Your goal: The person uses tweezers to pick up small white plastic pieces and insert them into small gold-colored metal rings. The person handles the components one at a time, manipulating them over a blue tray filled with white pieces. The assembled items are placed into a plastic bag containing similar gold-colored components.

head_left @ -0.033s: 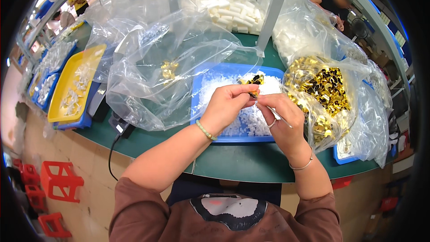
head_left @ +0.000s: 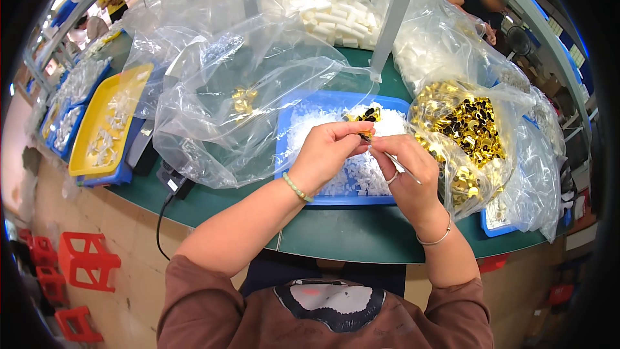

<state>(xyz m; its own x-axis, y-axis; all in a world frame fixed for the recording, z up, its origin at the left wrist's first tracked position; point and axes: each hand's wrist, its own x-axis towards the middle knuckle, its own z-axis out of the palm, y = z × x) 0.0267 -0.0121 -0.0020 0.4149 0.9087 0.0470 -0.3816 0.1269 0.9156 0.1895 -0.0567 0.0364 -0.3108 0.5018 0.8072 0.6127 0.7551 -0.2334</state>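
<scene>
Over the blue tray (head_left: 336, 200), my left hand (head_left: 326, 155) pinches a small shiny gold piece (head_left: 367, 136) between thumb and fingertips. My right hand (head_left: 413, 165) is closed around a slim metal tool (head_left: 408, 170), possibly tweezers; its front end is hidden at the fingers. The two hands' fingertips meet at the gold piece. Small white pieces (head_left: 368, 178) fill the tray beneath, and a few more gold pieces (head_left: 369, 115) lie on them just beyond my fingers.
To the right, an open clear bag (head_left: 510, 100) holds many gold pieces. A large clear bag (head_left: 213, 110) with a few gold pieces spreads left. White cylinders (head_left: 336, 19) are bagged at the back. A yellow tray (head_left: 81, 155) stands far left; a grey post (head_left: 394, 19) rises behind.
</scene>
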